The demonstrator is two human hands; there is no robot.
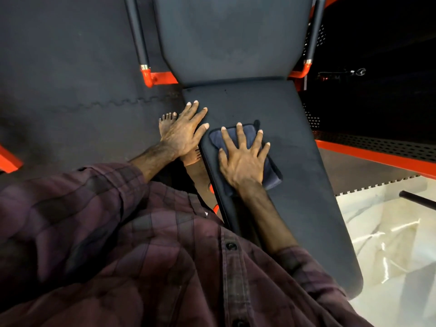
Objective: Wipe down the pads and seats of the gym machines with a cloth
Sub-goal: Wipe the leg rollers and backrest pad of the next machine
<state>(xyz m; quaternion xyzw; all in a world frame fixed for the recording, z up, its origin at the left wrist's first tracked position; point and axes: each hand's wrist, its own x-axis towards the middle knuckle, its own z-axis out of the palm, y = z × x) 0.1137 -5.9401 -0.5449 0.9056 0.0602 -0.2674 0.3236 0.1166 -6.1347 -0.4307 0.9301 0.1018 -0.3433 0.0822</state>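
While the right hand (243, 159) presses the cloth (247, 135) flat at frame centre on the seat (306, 185), fingers spread, gripping nothing, the left hand (184, 133) rests open on the seat's left edge. Advice: keep even pressure, overlap strokes, cover the backrest (236, 36) next.

cloth (247, 147) mostly hidden under right hand (243, 159), back pad (233, 36) cropped at top

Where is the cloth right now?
In the head view, the folded dark blue cloth lies flat on the black padded seat, pressed under the right hand, beside the left hand.
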